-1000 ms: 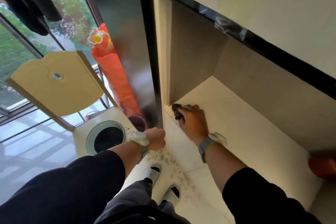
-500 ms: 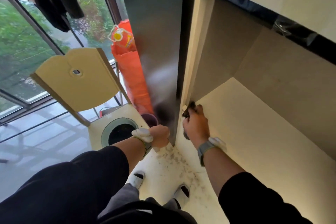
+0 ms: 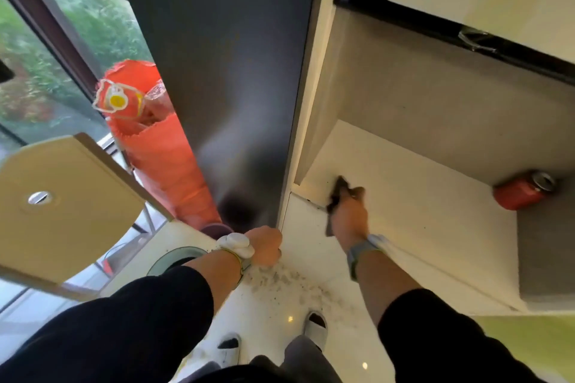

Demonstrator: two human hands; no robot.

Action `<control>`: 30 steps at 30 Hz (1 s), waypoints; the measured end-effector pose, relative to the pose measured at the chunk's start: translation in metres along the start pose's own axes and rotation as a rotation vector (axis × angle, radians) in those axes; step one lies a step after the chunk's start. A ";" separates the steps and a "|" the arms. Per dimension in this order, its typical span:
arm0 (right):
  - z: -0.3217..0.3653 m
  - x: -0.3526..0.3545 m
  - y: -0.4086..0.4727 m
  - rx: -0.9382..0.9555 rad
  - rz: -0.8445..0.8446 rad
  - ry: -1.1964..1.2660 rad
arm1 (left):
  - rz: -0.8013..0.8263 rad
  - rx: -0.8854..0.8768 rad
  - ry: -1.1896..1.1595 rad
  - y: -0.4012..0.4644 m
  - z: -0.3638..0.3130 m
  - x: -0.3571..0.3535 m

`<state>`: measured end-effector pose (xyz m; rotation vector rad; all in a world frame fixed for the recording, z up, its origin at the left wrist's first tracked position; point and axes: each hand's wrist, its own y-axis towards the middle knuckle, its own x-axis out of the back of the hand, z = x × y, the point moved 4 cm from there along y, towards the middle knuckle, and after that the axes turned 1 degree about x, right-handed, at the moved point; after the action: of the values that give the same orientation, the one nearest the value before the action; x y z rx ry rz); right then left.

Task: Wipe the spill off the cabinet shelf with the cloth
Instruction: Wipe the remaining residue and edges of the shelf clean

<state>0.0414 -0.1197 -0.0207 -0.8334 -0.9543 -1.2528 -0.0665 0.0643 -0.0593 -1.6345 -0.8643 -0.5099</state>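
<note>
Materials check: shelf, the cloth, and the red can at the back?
Shelf: looks like cream laminate board, smooth and matte with a faint speckle; the core is not visible. Cloth: dark, soft fabric, crumpled under the right hand; weave too blurred to tell. Can: probably aluminium, glossy red wall, silvery top, lying on its side.

Both arms reach forward and down, each in a dark sleeve pushed up above the bare forearm. The left hand (image 3: 266, 244) is closed into a fist, knuckles forward; nothing can be seen inside it. A white band sits on the left wrist. The right arm is stretched further out, with a grey-blue band at the wrist. The right hand (image 3: 350, 214) is turned palm down, and its fingers (image 3: 356, 193) curl around a dark cloth (image 3: 337, 188).
</note>
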 end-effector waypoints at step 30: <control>0.018 0.018 0.015 0.287 0.126 0.237 | -0.011 0.179 -0.021 -0.029 -0.030 -0.033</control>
<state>0.0554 -0.1080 0.0026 -0.4997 -0.8514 -1.0487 -0.1060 0.0292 -0.0569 -1.4745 -0.9089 -0.4107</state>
